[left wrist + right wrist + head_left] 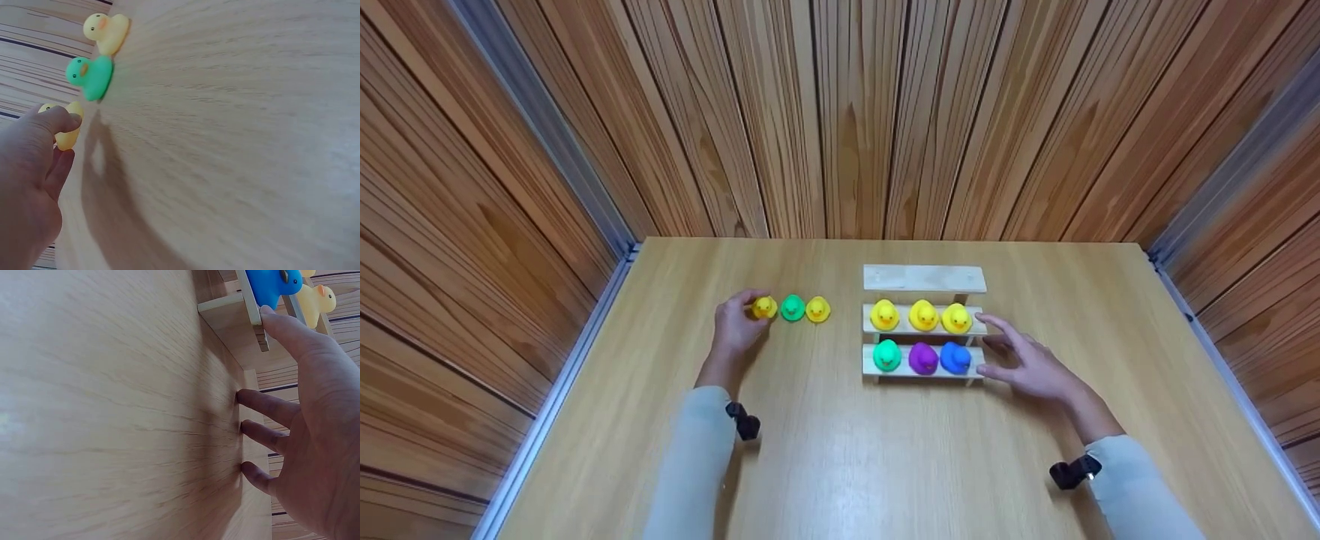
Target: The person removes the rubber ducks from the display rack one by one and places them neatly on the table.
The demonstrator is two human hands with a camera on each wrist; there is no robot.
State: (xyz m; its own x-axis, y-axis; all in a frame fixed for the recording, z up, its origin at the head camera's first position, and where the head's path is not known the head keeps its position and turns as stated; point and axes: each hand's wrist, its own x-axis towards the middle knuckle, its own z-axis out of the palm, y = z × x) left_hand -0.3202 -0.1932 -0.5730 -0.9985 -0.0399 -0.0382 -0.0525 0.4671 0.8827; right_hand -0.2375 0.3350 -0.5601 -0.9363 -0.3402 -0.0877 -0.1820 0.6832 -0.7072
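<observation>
With thumb and fingers, my left hand (736, 327) pinches a yellow rubber duck (765, 307); the left wrist view shows the thumb across its side. Beside it on the table sit a green duck (793, 308) and another yellow duck (818, 309). My right hand (1031, 364) is spread at the right end of a stepped wooden rack (924, 278), the thumb (281, 326) against the lower shelf's end. Three yellow ducks, one being the middle duck (924, 315), line the middle shelf. On the lowest shelf stand a green duck (887, 355), a purple duck (923, 359) and a blue duck (955, 358).
The rack's top shelf (924, 278) bears no duck. Wood-plank walls (855, 120) and metal frame rails (559, 390) bound the light wooden table (840, 465). Dark wrist devices (744, 421) sit by both sleeves.
</observation>
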